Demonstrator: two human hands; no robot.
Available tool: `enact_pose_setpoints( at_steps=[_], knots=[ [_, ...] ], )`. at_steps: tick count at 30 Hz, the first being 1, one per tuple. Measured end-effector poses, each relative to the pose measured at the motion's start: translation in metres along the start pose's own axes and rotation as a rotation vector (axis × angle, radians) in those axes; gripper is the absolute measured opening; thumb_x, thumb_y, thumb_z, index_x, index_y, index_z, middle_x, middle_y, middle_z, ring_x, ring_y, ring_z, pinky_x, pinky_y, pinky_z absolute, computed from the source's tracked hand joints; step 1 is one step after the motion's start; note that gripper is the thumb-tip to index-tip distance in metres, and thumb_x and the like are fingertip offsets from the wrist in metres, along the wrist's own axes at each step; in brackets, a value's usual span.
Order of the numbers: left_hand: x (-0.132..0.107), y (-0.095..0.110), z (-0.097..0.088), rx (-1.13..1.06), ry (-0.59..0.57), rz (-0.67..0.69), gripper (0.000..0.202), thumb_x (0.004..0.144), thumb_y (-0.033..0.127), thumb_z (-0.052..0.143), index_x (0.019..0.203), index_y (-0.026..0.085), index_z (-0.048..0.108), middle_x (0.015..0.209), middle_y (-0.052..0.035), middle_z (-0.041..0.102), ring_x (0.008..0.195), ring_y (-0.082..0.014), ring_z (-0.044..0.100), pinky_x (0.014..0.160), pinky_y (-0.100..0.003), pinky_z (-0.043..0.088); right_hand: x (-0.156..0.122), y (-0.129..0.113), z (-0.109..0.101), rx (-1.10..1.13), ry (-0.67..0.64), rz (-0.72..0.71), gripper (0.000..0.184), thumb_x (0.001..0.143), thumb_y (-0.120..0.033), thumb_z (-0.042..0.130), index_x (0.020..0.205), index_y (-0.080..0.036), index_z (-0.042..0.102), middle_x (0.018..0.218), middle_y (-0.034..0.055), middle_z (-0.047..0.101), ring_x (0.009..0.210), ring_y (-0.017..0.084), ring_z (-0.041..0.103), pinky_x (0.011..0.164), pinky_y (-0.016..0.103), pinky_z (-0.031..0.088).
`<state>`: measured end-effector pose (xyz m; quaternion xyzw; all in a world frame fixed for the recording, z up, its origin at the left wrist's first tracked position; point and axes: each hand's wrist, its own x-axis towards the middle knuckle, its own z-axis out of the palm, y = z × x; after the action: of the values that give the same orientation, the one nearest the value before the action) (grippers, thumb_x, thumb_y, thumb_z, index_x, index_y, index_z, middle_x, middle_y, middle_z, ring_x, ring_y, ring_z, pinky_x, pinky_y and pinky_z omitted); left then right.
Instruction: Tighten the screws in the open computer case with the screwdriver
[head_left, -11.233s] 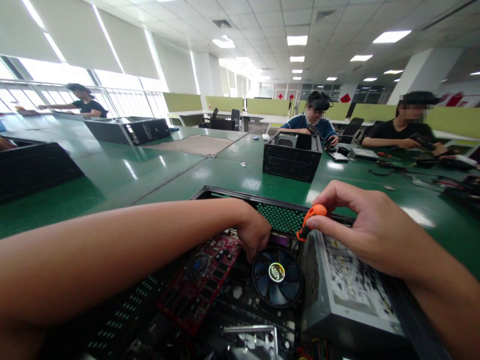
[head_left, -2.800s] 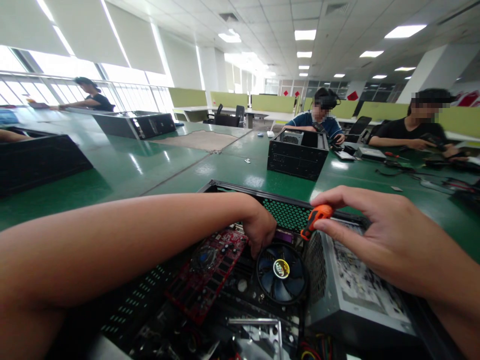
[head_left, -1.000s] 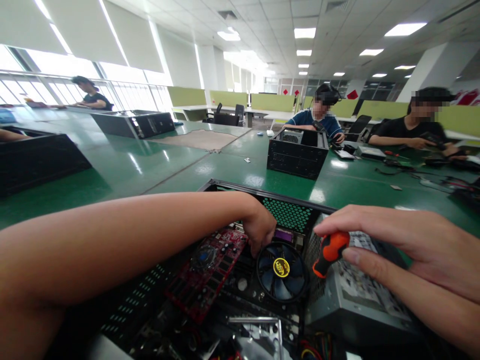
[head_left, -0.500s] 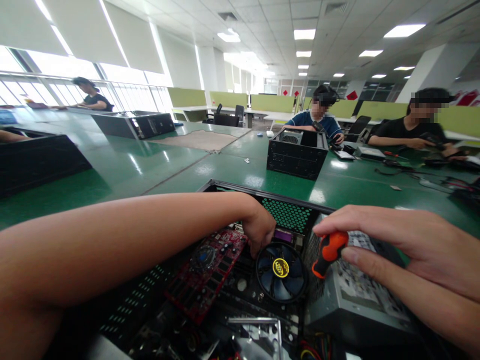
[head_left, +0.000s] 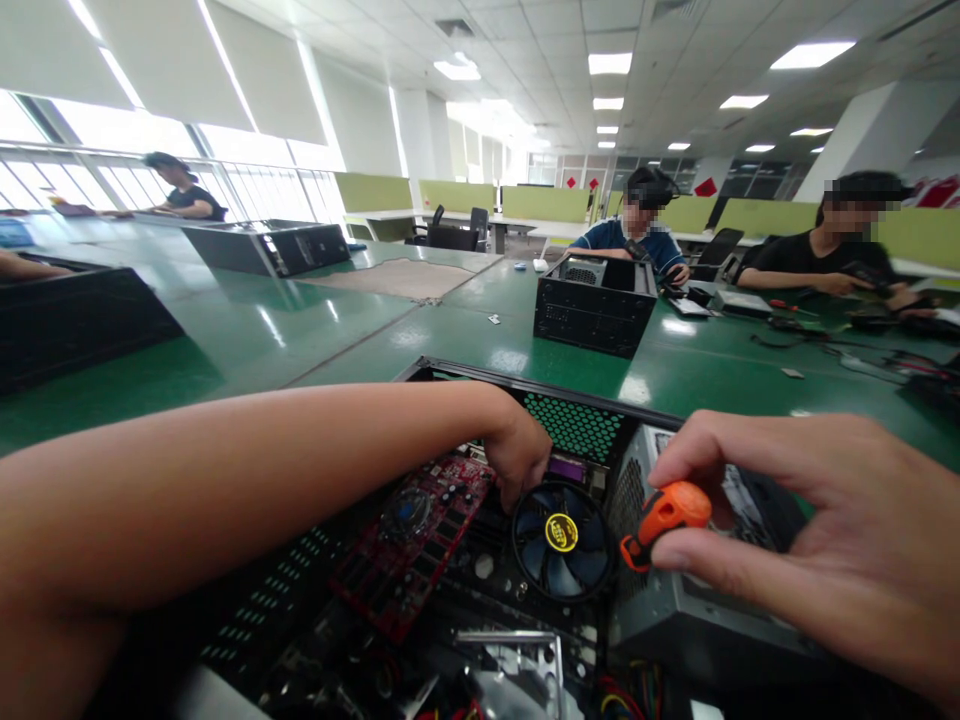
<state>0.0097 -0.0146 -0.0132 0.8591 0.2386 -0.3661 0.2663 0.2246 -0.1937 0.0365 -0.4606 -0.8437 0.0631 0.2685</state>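
My right hand [head_left: 780, 520] pinches the orange-and-black handle of a screwdriver [head_left: 673, 512] between thumb and fingers, above the right side of an open computer case [head_left: 450, 372]. The screwdriver's shaft is hidden. My left hand [head_left: 517, 450] reaches down inside the case with fingers curled together, between a red graphics card [head_left: 424, 545] and a round black cooling fan [head_left: 562, 540] with a yellow centre label. What its fingertips hold, if anything, is hidden. Beneath my right hand sits the metal power supply [head_left: 697, 610].
Colored cables [head_left: 634, 690] and a metal bracket [head_left: 517, 645] lie low in the case. Another black computer case [head_left: 596, 305] stands ahead on the green table [head_left: 375, 350]. Two co-workers sit at the far right, one at the far left.
The screwdriver handle has tilted over towards the right, and my right fingers have curled closer around it. My left hand stays in nearly the same place.
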Motion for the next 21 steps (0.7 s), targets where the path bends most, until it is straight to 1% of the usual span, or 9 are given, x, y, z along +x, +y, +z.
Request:
enact_pose_setpoints(
  at_steps=[3,5,8,11,13,17,19,21],
  knots=[
    [-0.001,0.002,-0.001,-0.004,0.003,-0.01,0.02,0.07,0.012,0.087,0.057,0.022,0.076,0.057,0.0047,0.068,0.07,-0.018,0.063,0.069,-0.029,0.046,-0.001,-0.001,0.003,0.023,0.047,-0.009,0.029,0.096,-0.055,0.076,0.106,-0.031,0.088,0.084,0.0056,0.085,0.08,0.03,0.082,0.065,0.035,0.066],
    [-0.001,0.003,-0.001,-0.004,0.006,-0.004,0.021,0.07,0.012,0.087,0.055,0.022,0.075,0.056,0.0048,0.067,0.069,-0.0179,0.062,0.069,-0.029,0.045,-0.001,-0.004,0.005,0.037,0.063,-0.031,0.031,0.096,-0.055,0.076,0.112,-0.032,0.088,0.086,0.0059,0.087,0.087,0.032,0.084,0.071,0.037,0.069],
    [-0.002,0.002,-0.001,-0.007,0.011,-0.002,0.02,0.068,0.013,0.088,0.056,0.021,0.075,0.056,0.0047,0.067,0.067,-0.0184,0.061,0.069,-0.03,0.046,-0.001,-0.009,0.008,0.06,0.065,-0.072,0.032,0.097,-0.053,0.076,0.12,-0.035,0.088,0.091,0.0054,0.088,0.094,0.034,0.086,0.077,0.038,0.071],
    [-0.001,0.002,-0.001,-0.002,0.023,0.005,0.02,0.067,0.009,0.088,0.056,0.02,0.076,0.056,0.0042,0.067,0.07,-0.0195,0.062,0.071,-0.031,0.046,-0.001,-0.015,0.007,0.087,0.05,-0.117,0.032,0.098,-0.049,0.076,0.125,-0.037,0.087,0.096,0.0042,0.089,0.099,0.034,0.086,0.081,0.039,0.072],
    [-0.002,0.002,-0.001,0.001,0.029,0.018,0.022,0.07,0.007,0.087,0.056,0.019,0.075,0.055,0.0042,0.066,0.07,-0.0191,0.061,0.072,-0.031,0.045,-0.001,-0.019,0.006,0.102,0.033,-0.144,0.031,0.101,-0.045,0.073,0.129,-0.04,0.086,0.103,0.0022,0.09,0.102,0.032,0.087,0.083,0.037,0.072],
    [-0.003,0.005,-0.001,0.025,0.033,0.0,0.024,0.073,0.007,0.087,0.056,0.018,0.073,0.052,0.0053,0.064,0.068,-0.0176,0.06,0.07,-0.03,0.043,0.003,-0.023,0.003,0.114,-0.049,-0.169,0.029,0.11,-0.037,0.062,0.13,-0.042,0.082,0.12,-0.0043,0.089,0.105,0.024,0.086,0.084,0.028,0.07],
    [-0.004,0.006,-0.001,0.026,0.024,-0.014,0.024,0.074,0.008,0.087,0.057,0.018,0.074,0.053,0.0063,0.064,0.069,-0.0168,0.06,0.07,-0.028,0.044,0.006,-0.024,0.003,0.134,-0.092,-0.175,0.028,0.112,-0.037,0.059,0.127,-0.04,0.082,0.12,-0.0048,0.089,0.104,0.021,0.086,0.083,0.024,0.07],
    [-0.004,0.006,-0.001,0.022,0.013,-0.017,0.025,0.074,0.007,0.086,0.056,0.019,0.074,0.052,0.0069,0.063,0.069,-0.0162,0.059,0.069,-0.027,0.043,0.008,-0.026,0.004,0.15,-0.119,-0.176,0.029,0.112,-0.036,0.058,0.125,-0.039,0.083,0.119,-0.0042,0.089,0.103,0.021,0.086,0.081,0.023,0.069]
  ],
)
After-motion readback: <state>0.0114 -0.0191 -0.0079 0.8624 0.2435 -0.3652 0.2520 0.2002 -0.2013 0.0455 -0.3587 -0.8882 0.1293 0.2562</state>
